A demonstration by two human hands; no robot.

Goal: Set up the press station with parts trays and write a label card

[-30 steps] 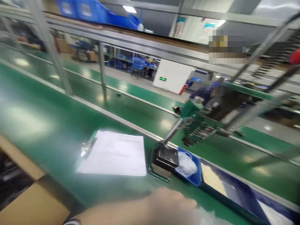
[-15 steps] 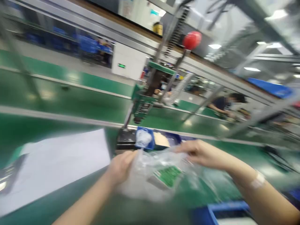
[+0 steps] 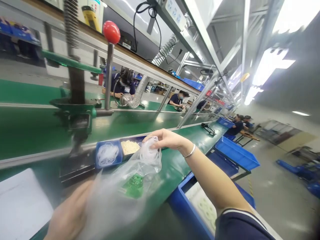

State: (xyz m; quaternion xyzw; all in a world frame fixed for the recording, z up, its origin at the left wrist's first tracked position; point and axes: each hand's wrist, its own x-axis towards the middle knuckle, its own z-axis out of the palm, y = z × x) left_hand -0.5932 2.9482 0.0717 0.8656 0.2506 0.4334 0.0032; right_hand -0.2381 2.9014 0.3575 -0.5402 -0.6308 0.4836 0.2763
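Observation:
Both my hands hold a clear plastic bag (image 3: 125, 186) over the green bench (image 3: 172, 166). Inside it shows a green circuit board (image 3: 135, 183). My right hand (image 3: 166, 139) pinches the bag's far upper end, which is bunched around white ring-like parts (image 3: 150, 154). At the bottom left my left hand (image 3: 70, 216), blurred, grips the near end of the bag. A hand press (image 3: 77, 110) with a red knob (image 3: 111, 31) stands just behind the bag.
Small blue trays (image 3: 108, 155) with white rings and pale parts (image 3: 130, 146) sit by the press. A white sheet (image 3: 20, 206) lies at the left. Blue bins (image 3: 236, 155) stand beyond the bench edge on the right. Other people sit along the far line.
The view has swung right, along the line. My right hand has risen and drawn the bag's end up near the trays; my left hand has dropped toward the bottom left.

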